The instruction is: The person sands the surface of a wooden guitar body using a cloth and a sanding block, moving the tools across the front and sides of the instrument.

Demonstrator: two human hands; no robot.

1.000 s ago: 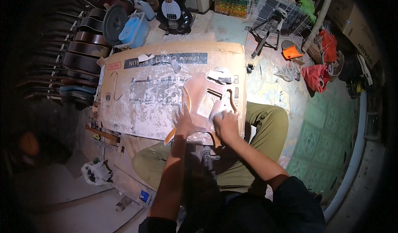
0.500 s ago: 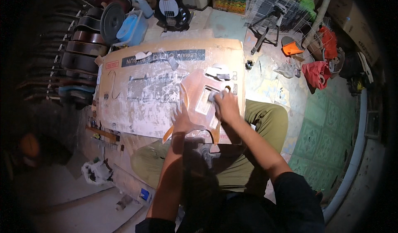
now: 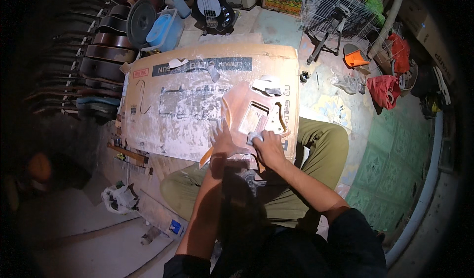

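Note:
A bare wooden electric guitar body (image 3: pixel 234 106) with cut-out cavities lies on a dusty cardboard sheet (image 3: pixel 148 142) in front of me. My left hand (image 3: pixel 225 143) rests on its left side, fingers spread. In my right hand (image 3: pixel 270 149) is a small folded grey piece of sandpaper (image 3: pixel 254 138), pressed against the wood below the rectangular cavity. Some white and grey scraps (image 3: pixel 267 86) sit at the body's far edge. Farther left on the cardboard are a grey scrap (image 3: pixel 213 73) and a white scrap (image 3: pixel 178 63).
Several guitars (image 3: pixel 101 70) stand in a row at the left. A black bass guitar (image 3: pixel 212 11) is beyond the cardboard, near a blue tub (image 3: pixel 163 31). At the far right are a wire cage (image 3: pixel 335 6), an orange dustpan (image 3: pixel 355 58) and a red bag (image 3: pixel 383 92).
My right hand has drawn the sandpaper nearer to me along the guitar body, from beside the cavity to below it. My left hand stays spread on the wood. The whole view has shifted slightly.

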